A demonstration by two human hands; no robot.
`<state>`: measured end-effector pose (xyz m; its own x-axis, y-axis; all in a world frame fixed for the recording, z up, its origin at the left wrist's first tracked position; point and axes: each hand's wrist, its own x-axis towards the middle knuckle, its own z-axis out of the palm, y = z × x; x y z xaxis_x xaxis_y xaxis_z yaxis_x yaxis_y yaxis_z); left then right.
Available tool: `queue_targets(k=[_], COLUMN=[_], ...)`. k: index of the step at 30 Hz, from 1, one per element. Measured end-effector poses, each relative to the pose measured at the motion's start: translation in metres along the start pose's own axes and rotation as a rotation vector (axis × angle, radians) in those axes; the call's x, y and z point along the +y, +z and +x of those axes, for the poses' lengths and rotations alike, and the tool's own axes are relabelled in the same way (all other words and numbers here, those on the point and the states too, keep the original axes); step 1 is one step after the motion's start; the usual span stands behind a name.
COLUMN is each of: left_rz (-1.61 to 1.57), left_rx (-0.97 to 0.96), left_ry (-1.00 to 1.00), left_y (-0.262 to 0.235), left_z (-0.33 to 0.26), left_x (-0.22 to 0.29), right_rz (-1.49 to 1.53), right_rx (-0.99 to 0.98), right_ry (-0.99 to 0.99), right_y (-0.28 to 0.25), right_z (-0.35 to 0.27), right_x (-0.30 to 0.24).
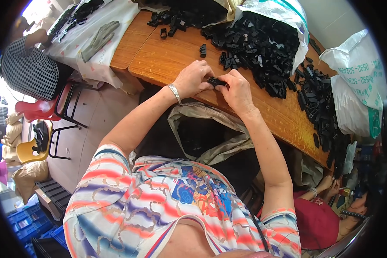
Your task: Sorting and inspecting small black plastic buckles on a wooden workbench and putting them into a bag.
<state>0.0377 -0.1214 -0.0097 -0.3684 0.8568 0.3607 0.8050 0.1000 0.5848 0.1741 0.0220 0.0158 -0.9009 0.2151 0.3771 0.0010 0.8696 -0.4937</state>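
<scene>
Wooden table (172,60) under both hands, running away beyond the knuckles and off to the right. Black plastic parts (262,47) heaped just past the right hand, spilling from a white sack (284,13); more parts (318,103) strewn farther right, beside another white bag (357,86). Open grey bag (210,129) hanging just below the wrists, at the table's near edge. One loose piece (203,50) lying a little beyond the left hand. Left hand (193,79), with a silver bracelet (175,93) at the wrist, curled and pinching one end of a small black clip (216,81); right hand (236,90) pinching the other end, fingertips of both pressed together around it, just above the wood. Probably a fitting or snapping step: best done with thumbs square on the piece, halves lined up before squeezing, elbows tucked, grip kept firm to avoid a slip into the bag below.
</scene>
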Motion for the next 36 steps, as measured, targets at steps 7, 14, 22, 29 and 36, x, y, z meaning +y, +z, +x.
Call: queue_targets(k=[7,14,22,29,36], left_rz=[0.016,-0.064,0.225,0.453,0.275], left_rx=[-0.046,-0.224,0.137,0.025,-0.049], left_ry=[-0.025,0.072,0.040,0.197,-0.013], left_y=[-0.008,-0.019,-0.035,-0.041,-0.030], left_z=[0.006,0.009,0.034,0.054,0.038], left_x=[0.002,0.004,-0.030,-0.045,-0.010], right_rz=[-0.466,-0.288,-0.068,-0.075,-0.375], right_rx=[-0.076,-0.018,-0.226,0.125,0.085], right_ry=[-0.239,-0.150,-0.087,-0.009,0.107], right_y=[0.014,0.011,-0.003,-0.015,0.003], right_z=[-0.014,-0.027,-0.089,-0.011,0.039], right_x=[-0.007,-0.009,-0.038,0.011,0.037])
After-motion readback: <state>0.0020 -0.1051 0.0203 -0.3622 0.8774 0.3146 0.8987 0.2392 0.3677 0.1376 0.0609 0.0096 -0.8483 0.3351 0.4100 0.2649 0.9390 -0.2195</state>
